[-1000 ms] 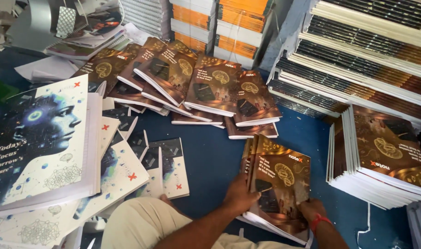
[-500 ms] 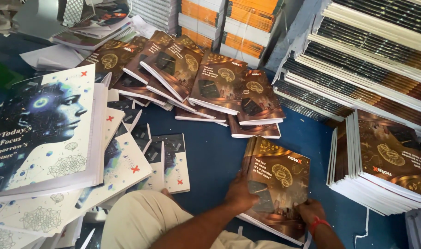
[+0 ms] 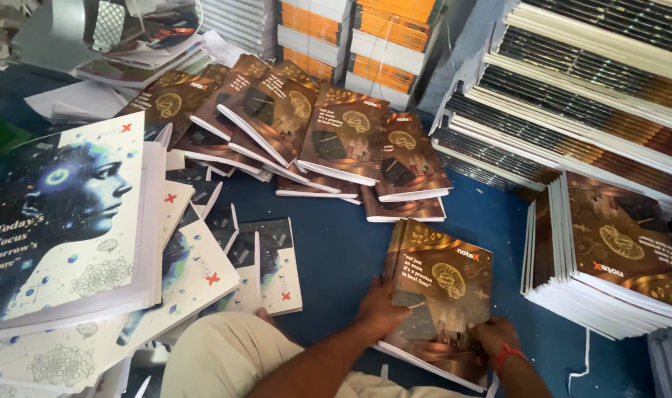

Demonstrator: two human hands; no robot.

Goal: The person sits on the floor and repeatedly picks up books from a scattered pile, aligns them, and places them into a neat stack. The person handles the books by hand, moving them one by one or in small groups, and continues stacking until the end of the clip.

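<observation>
- The person's knee (image 3: 225, 361) in light trousers shows at the bottom edge, with both forearms reaching forward over it.
- The left hand (image 3: 382, 313) lies on the left side of a small stack of brown notebooks (image 3: 443, 295), fingers curled over the edge and thumb resting on the top cover.
- The right hand (image 3: 496, 333), with a red band at the wrist, grips the lower right corner of the same stack, fingers closed on the edge.
- That stack rests on the blue surface (image 3: 343, 250), slightly tilted, just ahead of the person.
- To the left, blue-and-white notebooks (image 3: 71, 228) with a face pictured on the cover lie in overlapping heaps; smaller ones fan out beside the knee.
- To the right, a taller pile of brown notebooks (image 3: 616, 250) stands well apart from the hands, the covers turned the other way round.
- Farther off, a fanned row of brown notebooks (image 3: 314, 133) spreads across the blue surface.
- At the back, stacked orange-edged books (image 3: 384, 44) and long rows of stacked notebooks (image 3: 586, 96) rise against the wall.
</observation>
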